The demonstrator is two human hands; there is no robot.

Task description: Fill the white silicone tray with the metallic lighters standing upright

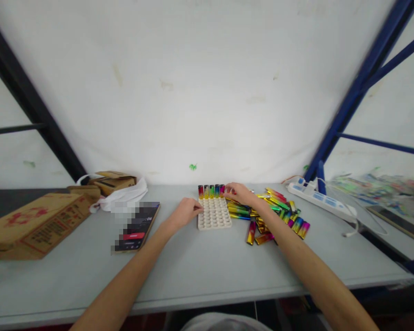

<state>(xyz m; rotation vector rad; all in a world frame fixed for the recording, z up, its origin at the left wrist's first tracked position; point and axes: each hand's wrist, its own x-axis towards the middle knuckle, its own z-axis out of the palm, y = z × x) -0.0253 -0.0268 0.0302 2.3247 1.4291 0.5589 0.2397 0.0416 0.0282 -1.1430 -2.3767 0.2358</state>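
Observation:
A white tray point(214, 226) with rows of holes lies on the table in front of me. Along its far end several shiny lighters point(211, 191) in metallic colours stand upright in a row. My left hand point(186, 212) is at the tray's left edge, its thumb and forefinger closed on the rim. At the right end of the row, my right hand point(240, 193) has its fingertips closed on the last lighter point(222, 190), which stands upright. To the right, partly hidden by my right forearm, lies a loose pile of similar lighters point(251, 232).
A phone point(138, 230), a white plastic bag point(124, 195) and cardboard boxes point(37, 220) lie on the left. A power strip point(320, 198) with a cable is at the right. Past the blue frame point(352, 101) are another phone point(400, 223), plastic packets and a co-worker's blurred hand.

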